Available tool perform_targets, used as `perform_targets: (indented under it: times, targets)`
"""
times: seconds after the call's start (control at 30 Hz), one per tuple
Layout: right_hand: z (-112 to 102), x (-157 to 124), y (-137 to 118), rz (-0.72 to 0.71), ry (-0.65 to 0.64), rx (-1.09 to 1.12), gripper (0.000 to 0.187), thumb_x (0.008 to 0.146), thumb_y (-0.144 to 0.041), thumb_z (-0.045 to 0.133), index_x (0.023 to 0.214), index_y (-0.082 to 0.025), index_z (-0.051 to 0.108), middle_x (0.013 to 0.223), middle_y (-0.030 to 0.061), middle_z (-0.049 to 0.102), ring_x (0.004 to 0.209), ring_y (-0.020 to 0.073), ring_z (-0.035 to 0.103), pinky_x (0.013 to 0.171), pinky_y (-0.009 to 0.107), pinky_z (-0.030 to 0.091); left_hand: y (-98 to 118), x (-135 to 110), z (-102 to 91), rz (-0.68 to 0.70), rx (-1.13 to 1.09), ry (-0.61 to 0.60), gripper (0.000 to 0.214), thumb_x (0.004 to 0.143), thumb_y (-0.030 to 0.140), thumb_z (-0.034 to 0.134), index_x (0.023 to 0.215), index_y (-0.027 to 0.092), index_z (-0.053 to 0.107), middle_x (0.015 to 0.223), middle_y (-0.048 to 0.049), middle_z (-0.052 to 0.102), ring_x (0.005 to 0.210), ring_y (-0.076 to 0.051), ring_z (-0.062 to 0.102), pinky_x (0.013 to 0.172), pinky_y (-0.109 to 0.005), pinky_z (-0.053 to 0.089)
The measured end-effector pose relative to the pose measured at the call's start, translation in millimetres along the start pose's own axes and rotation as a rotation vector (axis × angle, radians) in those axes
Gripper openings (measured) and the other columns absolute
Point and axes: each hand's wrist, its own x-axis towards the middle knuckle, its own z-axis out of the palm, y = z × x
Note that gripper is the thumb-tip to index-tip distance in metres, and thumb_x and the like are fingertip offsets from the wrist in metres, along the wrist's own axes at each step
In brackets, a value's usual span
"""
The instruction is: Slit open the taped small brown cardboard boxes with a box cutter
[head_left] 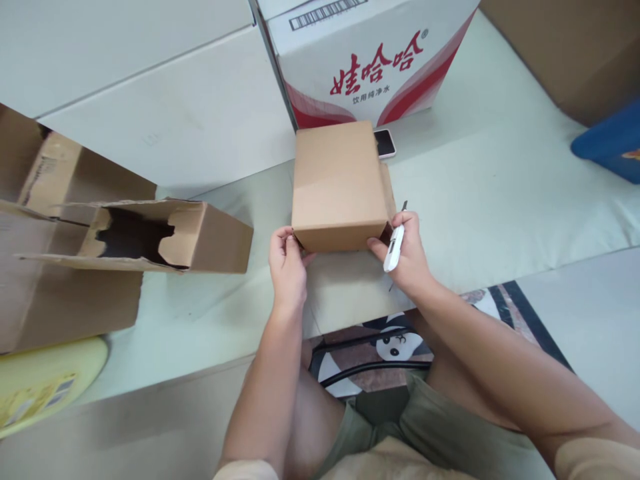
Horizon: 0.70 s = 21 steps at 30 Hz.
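Observation:
A small brown cardboard box (337, 180) sits in front of me on the pale green cloth. My left hand (289, 270) grips its near left corner, the fingers curled with the thumb on top. At the near right corner, my right hand (410, 257) is closed around a white utility knife (394, 248), whose blade points away from me. The thumb of that hand also touches the box's front face. A flap (387, 190) stands out along the box's right side. The box's underside is hidden.
Behind the box stand a white carton with red lettering (370, 73) and a phone (385, 143), partly covered. An open narrow cardboard box (223, 237) lies left, near larger cartons. A yellow container (50, 383) is at the near left, a blue object (610, 143) at the far right.

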Motion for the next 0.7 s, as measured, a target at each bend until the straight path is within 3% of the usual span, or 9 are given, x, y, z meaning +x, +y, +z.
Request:
perform_targets:
  times: [0.1, 0.2, 0.37, 0.57, 0.7]
  targets:
    - [1, 0, 0, 0.001, 0.003, 0.019, 0.049, 0.080, -0.031, 0.071, 0.101, -0.030, 0.027, 0.080, -0.0060, 0.039, 0.068, 0.0159, 0.041, 0.067, 0.035, 0.035, 4, -1, 0.7, -0.025, 0.037, 0.024, 0.016, 0.090, 0.038, 0.066, 0.094, 0.024, 0.059, 0.092, -0.0006, 0.061, 0.078, -0.013, 0.063, 0.063, -0.021, 0.059]
    - [2, -1, -3, -0.024, 0.006, 0.050, 0.050, 0.080, -0.031, 0.071, 0.100, -0.031, 0.026, 0.081, -0.0059, 0.040, 0.069, 0.0159, 0.044, 0.067, 0.034, 0.036, 8, -3, 1.1, -0.049, 0.005, 0.010, 0.016, 0.079, 0.032, 0.067, 0.088, 0.024, 0.057, 0.087, 0.0006, 0.060, 0.077, -0.013, 0.063, 0.061, -0.020, 0.057]
    - [4, -1, -5, -0.066, 0.063, 0.051, 0.050, 0.079, -0.029, 0.072, 0.099, -0.031, 0.027, 0.083, -0.0054, 0.038, 0.069, 0.0150, 0.043, 0.065, 0.032, 0.037, 15, -5, 1.3, -0.054, -0.121, -0.044, 0.018, 0.066, 0.033, 0.070, 0.081, 0.024, 0.064, 0.088, -0.0006, 0.061, 0.081, -0.016, 0.063, 0.066, -0.025, 0.058]
    - [1, -1, -3, -0.064, 0.094, 0.063, 0.052, 0.079, -0.029, 0.074, 0.100, -0.031, 0.027, 0.085, -0.0045, 0.039, 0.071, 0.0151, 0.044, 0.066, 0.033, 0.040, 13, -4, -1.9, 0.072, -0.176, -0.005, 0.027, 0.071, 0.044, 0.075, 0.065, 0.018, 0.067, 0.123, -0.0095, 0.062, 0.107, -0.023, 0.066, 0.077, -0.030, 0.058]
    - [1, -1, -3, -0.049, 0.053, 0.096, 0.052, 0.080, -0.030, 0.075, 0.099, -0.031, 0.027, 0.085, -0.0048, 0.037, 0.072, 0.0151, 0.045, 0.066, 0.032, 0.041, 4, -1, -5.0, 0.076, -0.202, -0.078, 0.019, 0.074, 0.040, 0.075, 0.080, 0.023, 0.069, 0.106, -0.0053, 0.067, 0.096, -0.018, 0.066, 0.078, -0.027, 0.056]
